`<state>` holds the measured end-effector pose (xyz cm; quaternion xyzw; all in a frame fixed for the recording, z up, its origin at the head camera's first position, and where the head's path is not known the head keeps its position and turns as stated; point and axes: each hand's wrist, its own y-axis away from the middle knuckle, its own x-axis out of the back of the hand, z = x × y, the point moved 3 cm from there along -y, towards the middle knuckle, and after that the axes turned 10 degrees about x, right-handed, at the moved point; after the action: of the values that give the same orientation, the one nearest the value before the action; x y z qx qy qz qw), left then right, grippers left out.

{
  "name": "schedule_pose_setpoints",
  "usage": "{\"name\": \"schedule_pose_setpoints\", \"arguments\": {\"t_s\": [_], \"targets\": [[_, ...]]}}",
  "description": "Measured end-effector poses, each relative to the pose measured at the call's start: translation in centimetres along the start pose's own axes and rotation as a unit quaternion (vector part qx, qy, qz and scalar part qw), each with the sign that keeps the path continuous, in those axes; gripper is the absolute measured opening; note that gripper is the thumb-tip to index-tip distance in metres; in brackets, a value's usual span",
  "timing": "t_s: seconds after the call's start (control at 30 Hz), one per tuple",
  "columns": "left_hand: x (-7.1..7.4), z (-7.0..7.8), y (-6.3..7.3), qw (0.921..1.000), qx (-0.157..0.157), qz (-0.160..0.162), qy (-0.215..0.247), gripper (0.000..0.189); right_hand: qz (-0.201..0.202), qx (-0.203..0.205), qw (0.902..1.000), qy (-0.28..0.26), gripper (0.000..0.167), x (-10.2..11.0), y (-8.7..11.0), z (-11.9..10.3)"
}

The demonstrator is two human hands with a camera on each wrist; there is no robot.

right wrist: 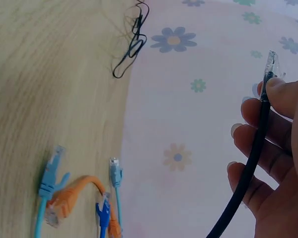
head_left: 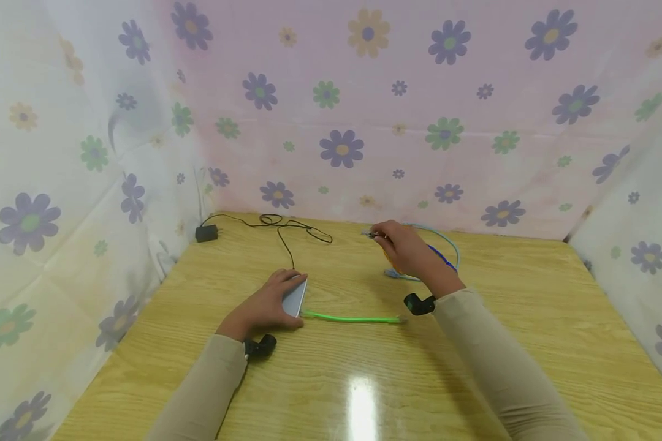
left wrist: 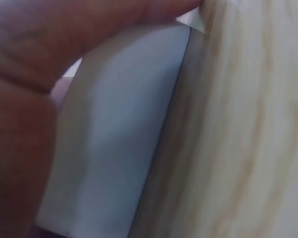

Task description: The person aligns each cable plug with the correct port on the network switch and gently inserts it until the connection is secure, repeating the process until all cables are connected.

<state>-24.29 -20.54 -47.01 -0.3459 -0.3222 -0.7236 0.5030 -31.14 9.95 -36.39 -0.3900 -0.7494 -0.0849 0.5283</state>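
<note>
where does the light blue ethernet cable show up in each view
Head: light blue ethernet cable right of centre, partly hidden by the right hand.
Left wrist: not in it.
Right wrist: lower left, plugs pointing up.
Shared landmark: the wood-grain tabletop.

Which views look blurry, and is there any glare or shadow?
Head view: fairly clear, with a bright glare patch on the tabletop near the bottom edge and a soft shadow beside the right sleeve; left wrist view: left hand and pale flat device both blurred; right wrist view: right hand and black cable noticeably sharper.
</note>
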Motion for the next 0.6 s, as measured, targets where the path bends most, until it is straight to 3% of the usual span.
{"name": "schedule_pose_setpoints", "arguments": {"t_s": [0.3,0.6], "targets": [[0.1,0.0,0.2,0.9998,0.017,-0.010,0.008,0.116,-0.012,0.023,0.9991,0.032,0.028,-2.2,0.4,-0.4],[0.1,-0.1,0.0,0.9999,0.012,-0.010,0.002,0.105,-0.035,0.026,0.9987,0.025,0.025,-4.4,0.9,-0.8]]}}
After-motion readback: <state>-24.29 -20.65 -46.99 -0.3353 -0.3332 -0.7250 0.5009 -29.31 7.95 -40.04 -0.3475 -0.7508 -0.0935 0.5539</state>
